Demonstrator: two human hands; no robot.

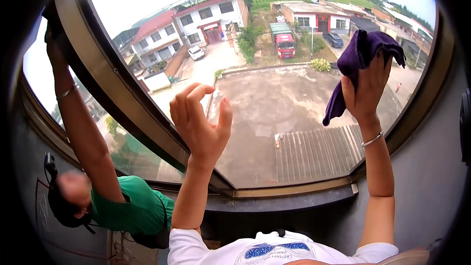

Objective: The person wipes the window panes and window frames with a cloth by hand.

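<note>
A dark purple cloth (360,51) is bunched under my right hand (367,88), which presses it toward the upper right of the window pane (255,132). One end of the cloth hangs down to the left of my wrist. My left hand (202,118) is raised in front of the left part of the pane, holding nothing. Its fingers are curled loosely, with the thumb apart from them. Whether either hand touches the glass I cannot tell for sure.
A brown window frame post (105,64) slants at my left. Beyond it, a person in a green shirt (130,206) reaches up along another pane. A dark sill (284,203) runs below the window. Outside lie a yard, a corrugated roof (319,154), houses and a red truck (284,44).
</note>
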